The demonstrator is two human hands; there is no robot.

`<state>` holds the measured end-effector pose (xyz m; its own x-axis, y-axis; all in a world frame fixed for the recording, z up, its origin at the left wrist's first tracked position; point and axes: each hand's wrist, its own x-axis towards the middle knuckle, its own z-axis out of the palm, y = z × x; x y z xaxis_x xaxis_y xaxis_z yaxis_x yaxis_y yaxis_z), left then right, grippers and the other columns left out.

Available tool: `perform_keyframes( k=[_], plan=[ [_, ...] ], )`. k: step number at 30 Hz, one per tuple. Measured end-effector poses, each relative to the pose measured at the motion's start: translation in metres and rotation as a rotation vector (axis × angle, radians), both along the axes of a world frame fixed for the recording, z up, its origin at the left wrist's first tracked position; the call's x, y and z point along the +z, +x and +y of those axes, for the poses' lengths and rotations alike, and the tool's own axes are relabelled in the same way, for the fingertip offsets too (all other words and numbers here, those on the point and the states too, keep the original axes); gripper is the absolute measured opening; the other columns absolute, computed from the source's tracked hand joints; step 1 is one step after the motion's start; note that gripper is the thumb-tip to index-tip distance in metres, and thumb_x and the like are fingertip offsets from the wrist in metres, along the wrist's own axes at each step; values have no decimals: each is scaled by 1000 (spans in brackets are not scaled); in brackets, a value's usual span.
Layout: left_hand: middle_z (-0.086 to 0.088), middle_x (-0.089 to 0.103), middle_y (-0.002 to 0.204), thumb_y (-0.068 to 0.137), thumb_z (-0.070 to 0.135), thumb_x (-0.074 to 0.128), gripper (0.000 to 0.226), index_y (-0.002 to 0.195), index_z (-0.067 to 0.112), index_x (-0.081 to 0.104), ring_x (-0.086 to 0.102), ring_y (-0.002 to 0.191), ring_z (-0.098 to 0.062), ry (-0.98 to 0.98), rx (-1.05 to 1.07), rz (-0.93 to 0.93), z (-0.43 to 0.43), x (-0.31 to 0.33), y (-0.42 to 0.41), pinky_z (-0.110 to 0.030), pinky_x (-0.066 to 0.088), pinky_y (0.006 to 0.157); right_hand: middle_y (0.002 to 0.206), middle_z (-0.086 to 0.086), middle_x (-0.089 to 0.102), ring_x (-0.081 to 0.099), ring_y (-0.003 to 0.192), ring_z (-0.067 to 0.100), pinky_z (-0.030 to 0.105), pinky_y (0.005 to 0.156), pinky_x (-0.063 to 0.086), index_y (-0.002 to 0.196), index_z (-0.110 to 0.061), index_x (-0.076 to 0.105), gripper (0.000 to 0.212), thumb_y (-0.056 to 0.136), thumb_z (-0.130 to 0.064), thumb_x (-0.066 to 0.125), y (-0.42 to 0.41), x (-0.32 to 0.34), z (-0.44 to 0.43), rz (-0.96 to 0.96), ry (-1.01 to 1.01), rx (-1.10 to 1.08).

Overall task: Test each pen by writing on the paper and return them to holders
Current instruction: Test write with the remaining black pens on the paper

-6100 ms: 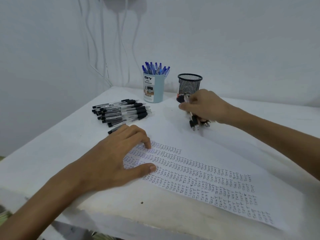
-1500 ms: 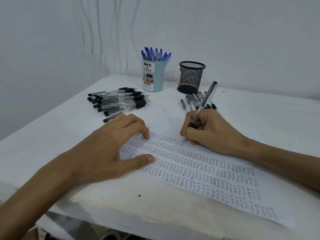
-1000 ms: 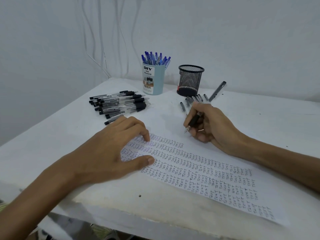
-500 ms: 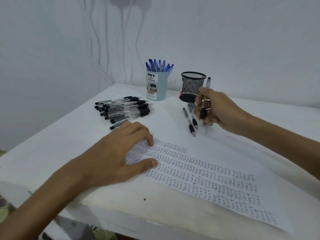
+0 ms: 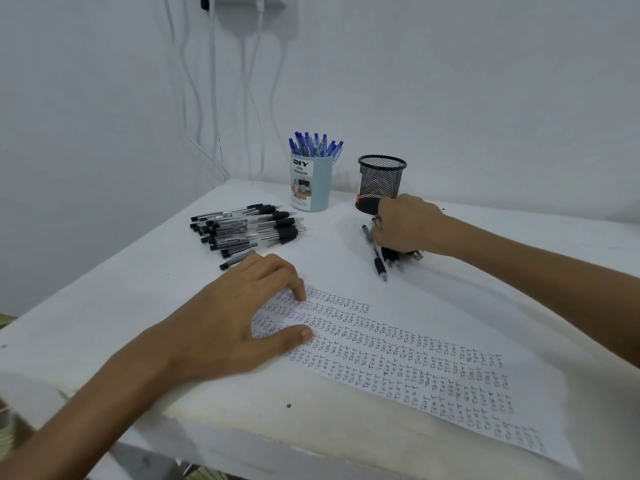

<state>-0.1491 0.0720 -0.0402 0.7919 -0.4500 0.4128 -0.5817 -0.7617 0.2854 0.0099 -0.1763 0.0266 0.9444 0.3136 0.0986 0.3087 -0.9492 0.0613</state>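
A sheet of paper covered in rows of the handwritten word "TEST" lies across the white table. My left hand rests flat on its left end, fingers spread. My right hand is curled over a small cluster of black pens in front of the black mesh holder, gripping them. One black pen lies loose just left of that hand. A pale blue "DIY" holder holds several blue pens. A pile of black pens lies at the left.
The table edge runs close in front of me. White cables hang down the wall behind the holders. A small dark speck sits near the front edge.
My right hand finished writing, lifted the pen off the paper, carried it back toward the mesh holder and came down over the loose black pens. My left hand has stayed on the paper.
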Motion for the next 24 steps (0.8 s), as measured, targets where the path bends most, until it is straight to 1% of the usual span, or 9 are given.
perform_keyframes(
  k=[2, 6, 8, 10, 13, 15, 18, 21, 24],
  plan=[
    [22, 52, 125, 95, 67, 55, 35, 116, 40, 56, 50, 124, -15, -1, -1, 2, 0, 0, 0, -36, 44, 102, 120, 16, 60, 54, 97, 33, 34, 74, 37, 108, -7, 50, 28, 101, -33, 49, -1, -1, 2, -45, -36, 9],
    [22, 53, 125, 95, 67, 55, 35, 116, 39, 56, 50, 123, -16, -1, 0, 1, 0, 0, 0, -36, 44, 101, 111, 15, 63, 59, 98, 34, 33, 72, 38, 109, -5, 59, 30, 103, -30, 44, -4, -2, 13, -259, -41, 88],
    [22, 52, 125, 95, 67, 55, 35, 116, 39, 56, 50, 123, -15, 0, 2, 1, -1, 1, 0, -35, 43, 102, 101, 10, 66, 63, 96, 32, 34, 73, 45, 109, -8, 64, 29, 102, -31, 48, -3, -4, 25, -340, 77, 267],
    [23, 52, 126, 95, 68, 54, 36, 116, 39, 56, 50, 124, -14, 2, 7, 3, -1, 2, -1, -34, 43, 103, 94, -3, 62, 60, 88, 20, 32, 74, 47, 106, -14, 67, 21, 101, -30, 55, -6, -7, 39, -306, 189, 550],
    [24, 52, 126, 95, 66, 55, 35, 116, 39, 57, 50, 124, -11, 0, 7, 3, -1, 3, -2, -34, 44, 102, 109, 1, 61, 57, 92, 18, 29, 65, 41, 118, -15, 65, 24, 99, -27, 60, -8, -14, 62, -348, 162, 800],
    [25, 52, 125, 95, 65, 56, 34, 116, 39, 57, 50, 123, -9, -3, 6, -2, -1, 4, -2, -33, 43, 101, 118, 7, 60, 58, 102, 23, 31, 60, 41, 122, -11, 63, 27, 98, -24, 59, -4, -20, 77, -435, 113, 833],
    [26, 52, 125, 95, 65, 56, 34, 116, 39, 57, 51, 121, -7, -3, 10, -4, -2, 3, -2, -31, 42, 101, 117, 13, 61, 58, 101, 28, 35, 55, 49, 116, -3, 66, 25, 93, -12, 61, 4, -28, 91, -542, 109, 904],
    [26, 51, 124, 95, 66, 56, 34, 116, 39, 57, 50, 120, -7, -3, 16, -5, -2, 3, -2, -30, 42, 100, 118, 14, 63, 58, 104, 29, 41, 61, 57, 115, -1, 67, 24, 93, -8, 62, 15, -30, 99, -581, 96, 897],
    [26, 51, 125, 95, 65, 56, 34, 116, 39, 57, 50, 121, -6, 0, 15, -6, -2, 3, -2, -30, 42, 100, 115, 14, 65, 57, 105, 30, 47, 68, 58, 114, 0, 67, 22, 95, -11, 62, 23, -32, 104, -574, 80, 854]
  ],
)
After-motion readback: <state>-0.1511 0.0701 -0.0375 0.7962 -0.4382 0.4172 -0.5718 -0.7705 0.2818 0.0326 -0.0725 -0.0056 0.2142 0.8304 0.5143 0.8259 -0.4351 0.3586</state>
